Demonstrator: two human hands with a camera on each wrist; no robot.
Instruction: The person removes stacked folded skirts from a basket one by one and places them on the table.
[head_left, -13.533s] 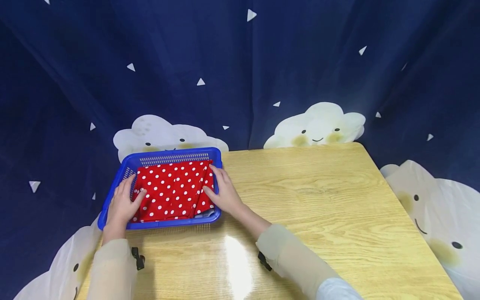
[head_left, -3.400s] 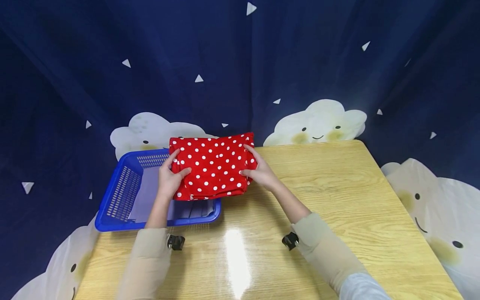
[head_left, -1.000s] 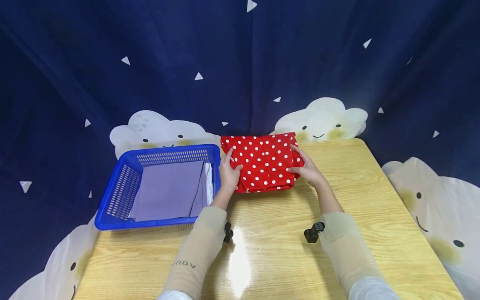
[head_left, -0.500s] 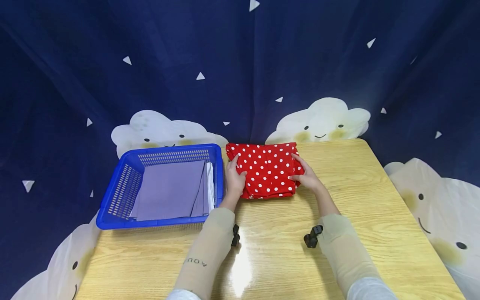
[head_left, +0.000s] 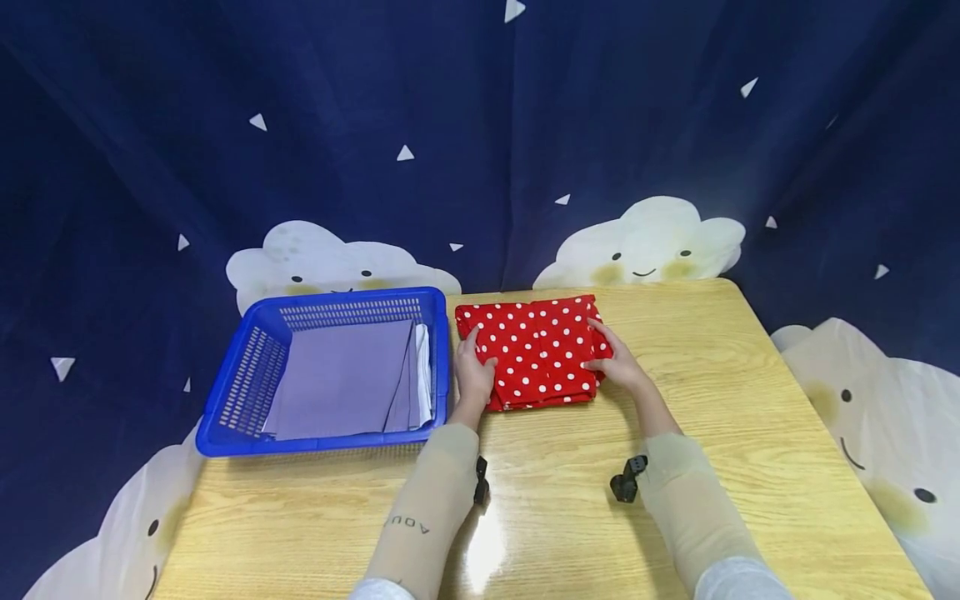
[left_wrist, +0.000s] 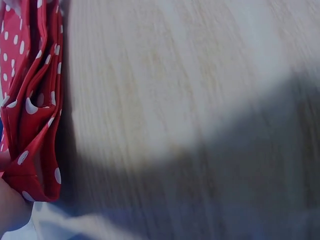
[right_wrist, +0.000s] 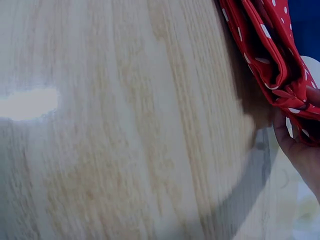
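Observation:
A folded red cloth with white polka dots (head_left: 536, 354) is at the back middle of the wooden table, just right of the blue basket. My left hand (head_left: 474, 375) grips its left end, thumb on top. At the opposite end my right hand (head_left: 618, 364) pinches the cloth, thumb above and fingers below, as the right wrist view shows. Several folded layers of the cloth (left_wrist: 32, 100) show along its front edge in the left wrist view. Part of my left hand (left_wrist: 11, 207) appears at that view's lower left corner.
The blue plastic basket (head_left: 315, 446) stands at the back left, close to my left hand. It holds folded purple-grey cloth (head_left: 341, 379) and a white folded piece (head_left: 423, 375). A dark blue curtain (head_left: 450, 100) with clouds hangs behind the wooden table (head_left: 750, 417).
Both hands have lifted the polka-dot cloth out of the basket and carried it right, uncovering the purple-grey cloth. In the last second it has come down toward the table.

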